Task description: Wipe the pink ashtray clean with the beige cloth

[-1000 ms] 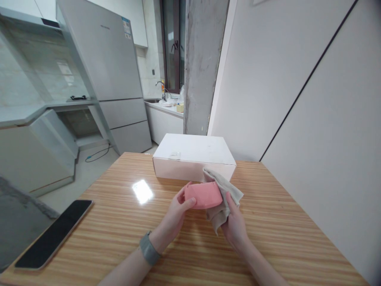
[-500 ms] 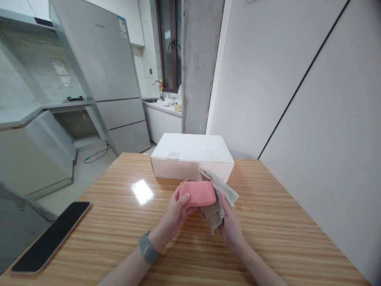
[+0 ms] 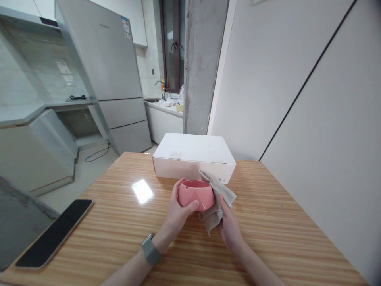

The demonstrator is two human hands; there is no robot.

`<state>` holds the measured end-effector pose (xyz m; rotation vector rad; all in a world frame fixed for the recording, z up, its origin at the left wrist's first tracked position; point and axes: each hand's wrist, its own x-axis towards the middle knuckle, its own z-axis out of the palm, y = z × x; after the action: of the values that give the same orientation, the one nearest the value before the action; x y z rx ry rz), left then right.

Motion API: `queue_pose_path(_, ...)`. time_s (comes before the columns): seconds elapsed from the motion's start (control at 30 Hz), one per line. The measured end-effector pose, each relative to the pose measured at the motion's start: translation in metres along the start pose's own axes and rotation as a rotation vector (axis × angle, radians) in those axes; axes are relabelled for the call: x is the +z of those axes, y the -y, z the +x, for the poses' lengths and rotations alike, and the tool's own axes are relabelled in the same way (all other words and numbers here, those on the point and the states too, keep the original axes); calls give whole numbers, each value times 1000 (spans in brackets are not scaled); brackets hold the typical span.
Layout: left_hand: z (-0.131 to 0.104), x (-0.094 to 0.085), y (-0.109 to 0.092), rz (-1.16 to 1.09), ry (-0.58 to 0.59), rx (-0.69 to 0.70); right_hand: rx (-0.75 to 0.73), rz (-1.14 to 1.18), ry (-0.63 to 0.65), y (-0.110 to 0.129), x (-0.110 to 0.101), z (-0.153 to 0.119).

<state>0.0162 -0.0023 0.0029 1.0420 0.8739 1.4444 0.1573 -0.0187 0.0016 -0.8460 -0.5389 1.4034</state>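
A pink faceted ashtray [image 3: 196, 197] with notches in its rim is tilted so that a little of its inside shows. My left hand [image 3: 176, 212] grips it from the left, thumb across the near side and fingers behind the far side. In my right hand [image 3: 228, 225] is a grey cloth [image 3: 214, 200], pinched under the thumb. The cloth lies against the right side of the ashtray and hangs down below it. Both things are held above the wooden table [image 3: 268, 222].
Behind my hands a white cardboard box [image 3: 193, 153] stands on the table. A dark-screened phone-like slab [image 3: 56, 234] lies at the left edge. Beyond are a grey refrigerator [image 3: 104, 51], a sink counter [image 3: 166, 115] and, on the right, a white wall [image 3: 297, 99].
My left hand has turned the ashtray, so its notched rim and opening now show where its smooth side faced me. The left thumb now reaches across the near face. The cloth stays beside it.
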Motion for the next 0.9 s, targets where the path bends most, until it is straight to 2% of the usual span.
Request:
queue_pose_path(0.13,-4,1,-3,130,-43,87,27,15,-25,-4,1,-2)
queue_pose_path(0.23,-3,1,-1,169,-59,86,73,44,-31,-6,2,-2)
queue_pose_path(0.43,0,-1,7,-93,85,-62,59,72,-81,3,0,6)
queue_pose_path(0.63,-3,-1,5,-26,133,-7,52,71,-40,14,-2,13)
queue_pose_path(0.9,-3,1,-5,-159,187,-103,130,112,76,15,4,3)
